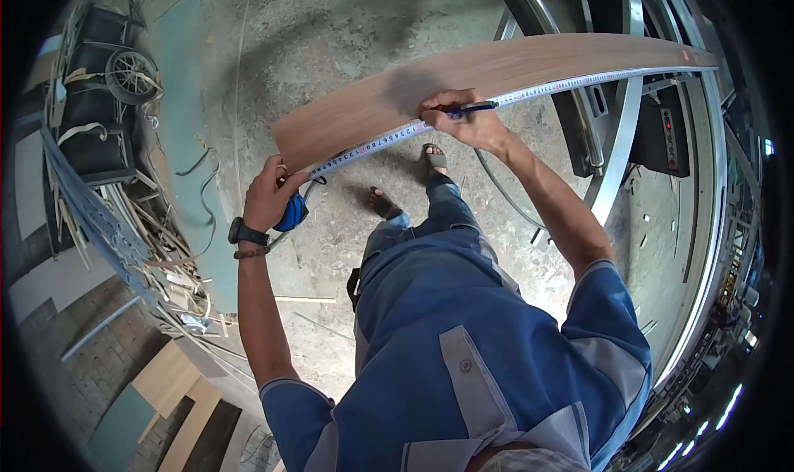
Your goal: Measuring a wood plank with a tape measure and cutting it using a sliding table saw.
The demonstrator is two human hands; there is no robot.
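Note:
A long wood-grain board (488, 79) stretches from centre left to upper right, above the concrete floor. A white tape measure blade (529, 93) lies along its near edge. My left hand (269, 195) grips the blue tape measure case (291, 213) at the board's left end. My right hand (467, 120) rests on the board near its middle, holding a blue pen (473, 108) with its tip by the tape.
A heap of wood offcuts and strips (161, 257) lies at the left, with a wheeled machine (128, 75) behind it. A metal frame with curved rails (620, 141) stands at the right under the board. Flat panels (169, 381) lie at lower left.

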